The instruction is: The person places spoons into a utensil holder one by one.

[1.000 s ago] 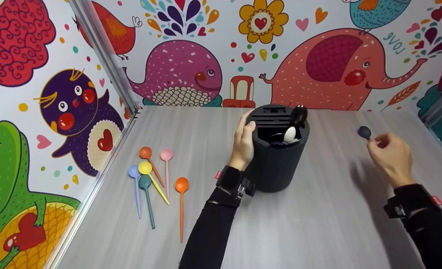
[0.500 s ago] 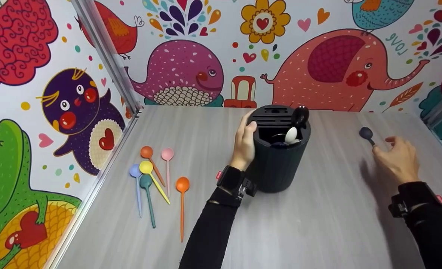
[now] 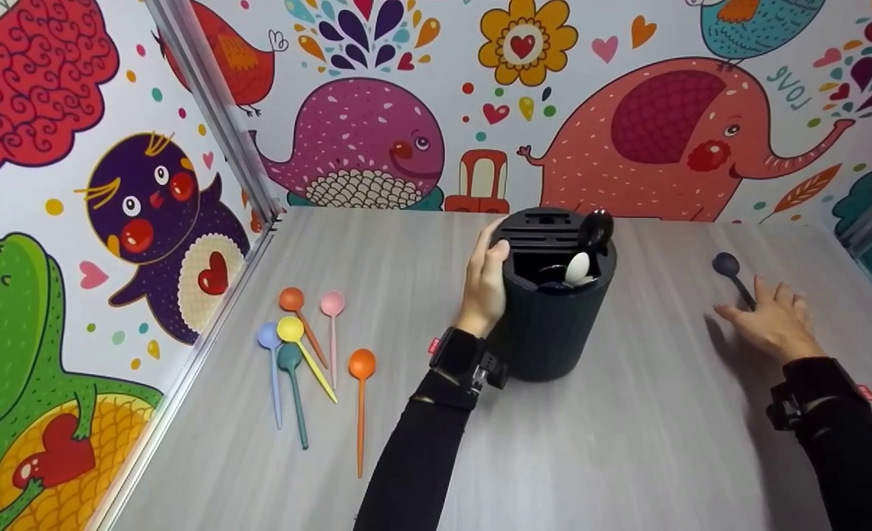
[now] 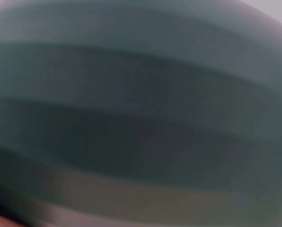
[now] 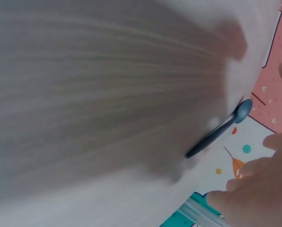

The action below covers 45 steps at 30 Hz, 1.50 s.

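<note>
A black ribbed utensil holder (image 3: pixel 552 295) stands mid-table with a white spoon (image 3: pixel 576 268) and a black spoon (image 3: pixel 595 228) sticking out. My left hand (image 3: pixel 485 284) grips its left side near the rim; the left wrist view shows only the blurred ribbed wall (image 4: pixel 141 113). A dark blue spoon (image 3: pixel 732 276) lies flat on the table at the right, also seen as the dark spoon (image 5: pixel 219 129) in the right wrist view. My right hand (image 3: pixel 768 323) hovers just behind its handle, fingers spread and relaxed, holding nothing.
Several coloured spoons (image 3: pixel 309 352) lie in a loose cluster at the left of the grey wood-grain table (image 3: pixel 628 457). Cartoon-printed walls enclose the table at the back and both sides, with a metal corner post (image 3: pixel 215 110) at the left.
My right hand set the dark blue spoon down on the table, let go of it and drew back toward me with fingers spread. The left hand stayed on the holder.
</note>
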Tool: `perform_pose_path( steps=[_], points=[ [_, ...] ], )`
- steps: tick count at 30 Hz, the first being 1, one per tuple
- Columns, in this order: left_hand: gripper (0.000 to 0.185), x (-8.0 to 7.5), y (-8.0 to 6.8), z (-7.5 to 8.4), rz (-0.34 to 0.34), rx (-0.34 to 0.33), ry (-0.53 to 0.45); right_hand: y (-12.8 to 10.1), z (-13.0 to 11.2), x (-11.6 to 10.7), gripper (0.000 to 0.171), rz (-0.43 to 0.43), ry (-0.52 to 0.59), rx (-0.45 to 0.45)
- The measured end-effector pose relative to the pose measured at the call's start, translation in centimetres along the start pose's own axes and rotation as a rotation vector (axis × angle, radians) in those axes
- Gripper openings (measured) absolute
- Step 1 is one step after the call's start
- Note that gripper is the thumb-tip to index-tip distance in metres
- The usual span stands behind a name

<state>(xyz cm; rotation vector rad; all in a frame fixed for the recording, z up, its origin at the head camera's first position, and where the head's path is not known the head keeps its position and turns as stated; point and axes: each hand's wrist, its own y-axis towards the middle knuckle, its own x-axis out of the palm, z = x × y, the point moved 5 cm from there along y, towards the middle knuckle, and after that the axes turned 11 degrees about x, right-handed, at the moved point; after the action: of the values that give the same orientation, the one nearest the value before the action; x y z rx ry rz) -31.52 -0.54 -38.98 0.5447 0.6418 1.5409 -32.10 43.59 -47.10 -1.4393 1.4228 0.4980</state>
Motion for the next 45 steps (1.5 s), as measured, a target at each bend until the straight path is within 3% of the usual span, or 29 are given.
perform_pose_path(
  steps=[13,18,21,25,29,32,36,40,45],
  points=[
    [0.056,0.2,0.1,0.2,-0.006,0.016,-0.033,-0.1,1.2,1.5,0.111,-0.074,-0.071,-0.030],
    [0.056,0.1,0.0,0.2,-0.009,0.006,-0.024,0.0,1.1,1.6,0.111,-0.034,-0.074,-0.017],
    [0.057,0.0,0.0,0.1,-0.009,-0.002,-0.016,0.1,0.9,1.5,0.106,0.035,-0.084,-0.018],
    [0.057,-0.1,0.0,0.1,-0.009,0.000,-0.010,0.1,0.5,1.4,0.088,0.155,-0.087,-0.013],
    [0.056,-0.1,0.0,0.1,-0.007,0.000,-0.008,-0.1,0.3,1.3,0.059,0.225,-0.075,-0.013],
    [0.056,-0.1,0.0,0.1,-0.006,-0.001,-0.014,-0.3,0.0,1.1,0.035,0.294,-0.093,-0.053],
    [0.058,0.0,-0.1,0.1,-0.011,-0.010,-0.014,-0.9,-0.3,0.8,0.017,0.376,-0.144,-0.096],
    [0.058,0.0,-0.1,0.2,-0.013,-0.017,-0.009,-1.3,-0.7,0.6,0.015,0.316,-0.206,-0.073],
    [0.057,-0.1,0.0,0.3,-0.008,-0.001,-0.011,-2.2,-1.6,0.6,0.019,0.093,-0.277,0.000]
  ],
)
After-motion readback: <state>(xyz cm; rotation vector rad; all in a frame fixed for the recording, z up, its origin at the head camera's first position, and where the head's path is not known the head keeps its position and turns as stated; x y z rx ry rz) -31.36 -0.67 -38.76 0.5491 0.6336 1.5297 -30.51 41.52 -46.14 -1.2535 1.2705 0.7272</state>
